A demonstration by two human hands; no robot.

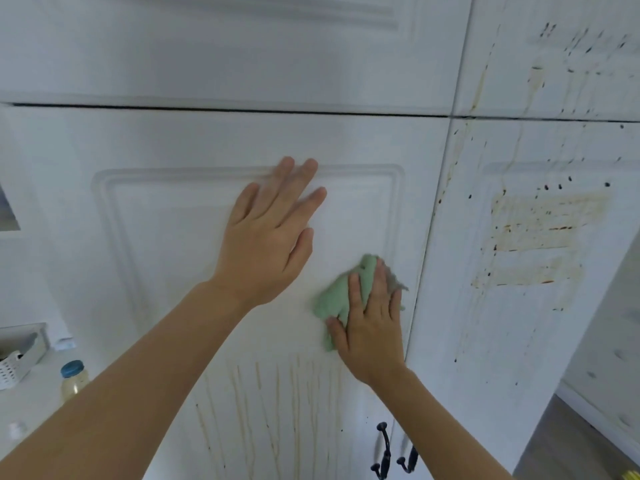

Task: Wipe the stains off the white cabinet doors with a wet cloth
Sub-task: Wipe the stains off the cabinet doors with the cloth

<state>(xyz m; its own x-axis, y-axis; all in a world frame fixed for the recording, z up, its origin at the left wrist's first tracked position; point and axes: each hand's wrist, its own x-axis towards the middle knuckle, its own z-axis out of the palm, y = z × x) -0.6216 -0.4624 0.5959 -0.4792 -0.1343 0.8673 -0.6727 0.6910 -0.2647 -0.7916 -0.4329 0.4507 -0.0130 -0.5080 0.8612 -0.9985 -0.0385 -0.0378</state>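
surface, far left: a jar (73, 377) with a blue lid and a white basket (14, 368) stood there, well apart from the work.
left hand (268, 237): lay flat on the left door (173, 271), fingers straight and spread, holding nothing; looked like bracing.
drip streaks (277, 403): yellowish runs low on the left door, just below the cloth, not yet wiped.
cloth (334, 303): green, bunched, pressed against the left door near its right edge.
right hand (372, 327): fingers straight over the cloth, pushing it flat on the door.
handles (382, 452): two dark ones at the bottom, by the door gap.
right door (519, 306): heavy brown smears and dark specks, untouched.
step tip: probably best to wipe downward over the streaks with firm, even pressure, refolding the cloth to a clean face before the right door.
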